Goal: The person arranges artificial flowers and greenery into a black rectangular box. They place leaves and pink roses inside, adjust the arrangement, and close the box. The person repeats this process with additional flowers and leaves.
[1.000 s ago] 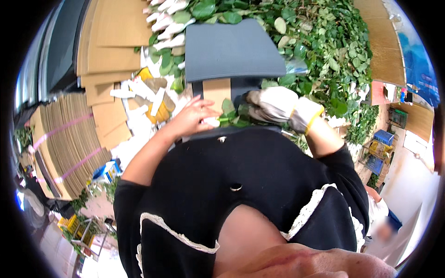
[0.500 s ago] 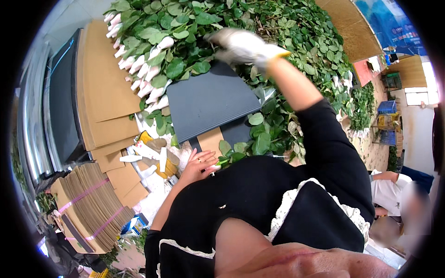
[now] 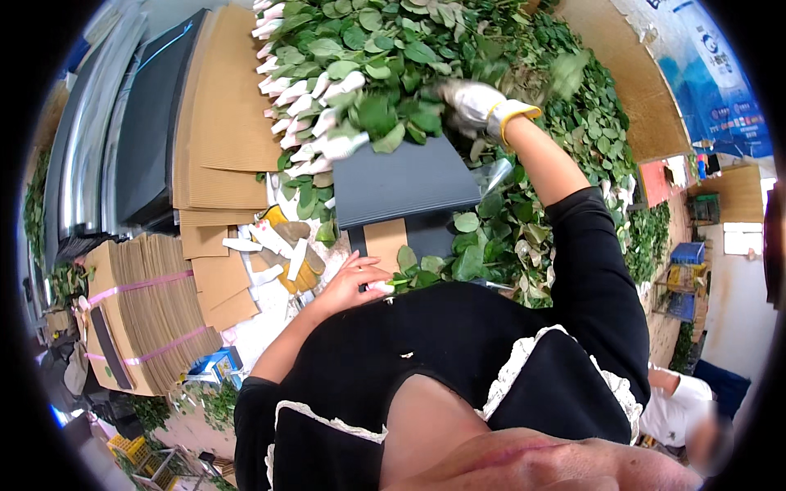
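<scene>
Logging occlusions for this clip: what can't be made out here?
All in the head view:
- Right hand: motion blur obscures fingertips and grip.
- White tip: small, partly covered by left hand.
- Cardboard strip: upper end, covered by grey board.

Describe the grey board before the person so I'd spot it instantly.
Find the big bank of green leaves. Beside it, between the gloved right hand and bare left hand, lies the board, set apart by its broad grey top over a brown cardboard strip.
</scene>
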`<state>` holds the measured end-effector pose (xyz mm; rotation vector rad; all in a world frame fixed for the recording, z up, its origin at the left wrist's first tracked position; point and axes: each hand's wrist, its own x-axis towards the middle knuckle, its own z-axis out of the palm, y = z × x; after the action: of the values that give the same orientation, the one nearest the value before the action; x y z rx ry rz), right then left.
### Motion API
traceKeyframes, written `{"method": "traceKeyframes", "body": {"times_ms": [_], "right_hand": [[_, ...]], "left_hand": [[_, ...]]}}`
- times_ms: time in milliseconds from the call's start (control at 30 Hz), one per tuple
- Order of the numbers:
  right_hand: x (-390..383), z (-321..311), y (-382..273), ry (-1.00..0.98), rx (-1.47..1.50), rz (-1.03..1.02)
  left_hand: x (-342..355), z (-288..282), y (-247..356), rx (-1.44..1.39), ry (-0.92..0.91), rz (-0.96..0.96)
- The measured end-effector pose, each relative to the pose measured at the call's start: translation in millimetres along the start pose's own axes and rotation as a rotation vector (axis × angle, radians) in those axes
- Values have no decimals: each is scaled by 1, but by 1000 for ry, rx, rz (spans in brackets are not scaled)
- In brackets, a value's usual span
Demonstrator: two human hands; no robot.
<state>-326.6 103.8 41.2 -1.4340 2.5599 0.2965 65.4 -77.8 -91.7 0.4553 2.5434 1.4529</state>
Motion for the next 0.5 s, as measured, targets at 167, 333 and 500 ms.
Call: {"method": "traceKeyframes", "body": {"times_ms": [167, 333, 500], "right_hand": [[26, -38, -29, 599, 183, 137], [94, -31, -34, 351, -224, 320], [134, -32, -23, 200, -78, 405]], "left_hand": [[-8, 6, 0, -4, -10, -20], [-5, -1, 1, 0, -28, -15], [-6, 2, 0, -73, -29, -32]]}}
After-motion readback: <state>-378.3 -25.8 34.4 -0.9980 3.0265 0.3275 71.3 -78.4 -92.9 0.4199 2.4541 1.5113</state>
